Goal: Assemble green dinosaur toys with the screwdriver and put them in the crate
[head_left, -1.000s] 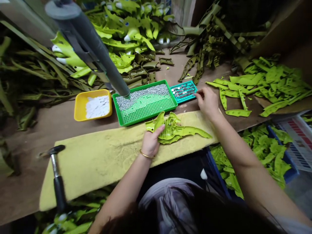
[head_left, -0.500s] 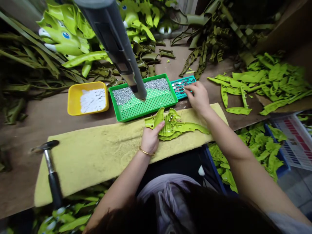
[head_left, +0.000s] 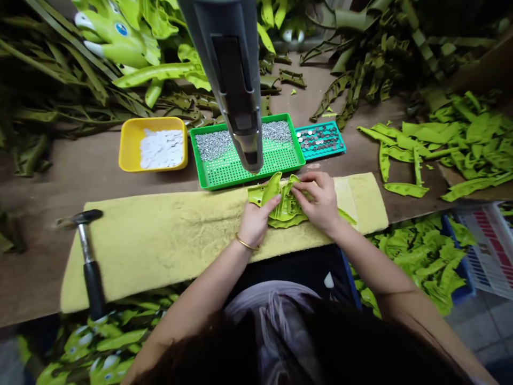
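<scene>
hammer point(head_left: 92, 275): left | olive parts point(head_left: 352, 20): back right, dim, perhaps strips | crate point(head_left: 489, 243): far right

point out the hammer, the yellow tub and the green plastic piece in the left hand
hammer point(head_left: 92, 271): head view, black handle, upper part
yellow tub point(head_left: 130, 145): head view, bare left inner side
green plastic piece point(head_left: 286, 211): head view, ribbed middle part

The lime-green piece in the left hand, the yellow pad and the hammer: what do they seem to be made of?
Lime-green piece: likely moulded plastic, slightly glossy, given its thin walls and ribs.
Yellow pad: probably cloth or felt, matt, going by its fuzzy, creased surface.
Hammer: the shaft looks like polished metal, from its bright glints; the smooth black grip could be rubber or plastic.
</scene>
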Demonstrator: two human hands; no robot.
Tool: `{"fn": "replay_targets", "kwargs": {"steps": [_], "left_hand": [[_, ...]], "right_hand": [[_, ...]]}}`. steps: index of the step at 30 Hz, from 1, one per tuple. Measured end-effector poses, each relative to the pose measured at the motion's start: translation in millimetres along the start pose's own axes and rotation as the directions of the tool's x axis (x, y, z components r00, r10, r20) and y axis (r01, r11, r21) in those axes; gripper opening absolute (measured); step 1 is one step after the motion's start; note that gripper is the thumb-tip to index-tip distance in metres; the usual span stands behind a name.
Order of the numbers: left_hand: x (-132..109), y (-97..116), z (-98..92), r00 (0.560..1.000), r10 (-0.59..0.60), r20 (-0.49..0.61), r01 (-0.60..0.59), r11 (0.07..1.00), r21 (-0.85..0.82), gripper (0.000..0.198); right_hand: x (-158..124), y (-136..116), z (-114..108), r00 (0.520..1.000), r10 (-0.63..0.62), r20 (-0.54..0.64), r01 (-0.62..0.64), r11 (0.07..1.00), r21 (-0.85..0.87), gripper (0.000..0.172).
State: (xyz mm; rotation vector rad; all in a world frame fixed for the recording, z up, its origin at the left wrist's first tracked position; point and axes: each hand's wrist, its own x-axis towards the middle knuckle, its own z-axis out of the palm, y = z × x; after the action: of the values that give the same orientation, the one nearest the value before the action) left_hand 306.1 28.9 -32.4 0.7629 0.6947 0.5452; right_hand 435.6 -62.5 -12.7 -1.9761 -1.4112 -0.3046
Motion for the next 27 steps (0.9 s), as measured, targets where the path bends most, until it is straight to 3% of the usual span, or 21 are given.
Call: {"fn": "replay_targets", "kwargs": {"steps": [3, 5, 7, 9, 12, 14, 16, 19, 23, 25, 27], "left_hand": [[0.5, 0.5, 0.4, 1.000, -0.011, -0.020, 0.011, 1.000, 0.008, 0.034], [1.1, 1.0, -0.1, 0.999, -0.028, -0.043, 0.028, 1.000, 0.007, 0.036], [0.9, 1.9, -0.9, 0.999, -0.048, -0.023, 0.049, 0.998, 0.028, 0.039], [-1.8, 2.9, -1.9, 0.995, -0.067, 0.068, 0.061, 0.995, 0.083, 0.043], [-12.0, 4.5, -3.7, 0.978, -0.080, 0.191, 0.050, 0.986, 0.160, 0.050], [-20.3, 6.9, -6.1, 0.977, -0.071, 0.202, 0.030, 0.980, 0.198, 0.051], [-24.6, 12.3, -9.7, 0.980, -0.063, 0.190, 0.015, 0.969, 0.246, 0.050], [-14.9, 27.4, -14.6, 0.978, -0.077, 0.193, 0.011, 0.946, 0.323, 0.058], [12.5, 52.1, -15.7, 0.955, -0.123, 0.269, -0.033, 0.861, 0.508, 0.067], [11.5, 58.8, -16.8, 0.976, 0.037, 0.217, -0.168, 0.761, 0.627, 0.059], [-6.0, 57.1, -19.4, 0.940, 0.264, 0.216, -0.332, 0.562, 0.757, 0.055]], "right_hand": [[-5.8, -1.5, -5.2, 0.985, -0.043, 0.168, 0.071, 0.984, -0.166, 0.019], [-6.7, 3.6, -16.5, 0.967, 0.004, 0.256, 0.049, 0.979, -0.198, 0.029], [-7.4, 10.2, -28.8, 0.937, 0.148, 0.316, -0.108, 0.984, -0.139, 0.037], [-9.1, 14.9, -36.6, 0.860, 0.291, 0.420, -0.314, 0.949, -0.016, 0.044], [-12.6, 14.3, -37.5, 0.746, 0.394, 0.537, -0.562, 0.806, 0.189, 0.049], [-14.4, 9.5, -36.4, 0.735, 0.449, 0.509, -0.642, 0.703, 0.306, 0.037], [-15.9, 3.5, -39.5, 0.744, 0.482, 0.463, -0.655, 0.664, 0.361, 0.022], [-19.0, -5.4, -52.7, 0.804, 0.407, 0.433, -0.555, 0.776, 0.299, 0.014], [-23.8, -15.2, -63.9, 0.912, 0.113, 0.394, -0.180, 0.974, 0.137, 0.016], [-24.0, -19.8, -59.7, 0.923, -0.010, 0.384, -0.025, 0.996, 0.087, 0.015], [-22.4, -24.9, -50.5, 0.926, -0.088, 0.367, 0.049, 0.992, 0.113, 0.014]]}}
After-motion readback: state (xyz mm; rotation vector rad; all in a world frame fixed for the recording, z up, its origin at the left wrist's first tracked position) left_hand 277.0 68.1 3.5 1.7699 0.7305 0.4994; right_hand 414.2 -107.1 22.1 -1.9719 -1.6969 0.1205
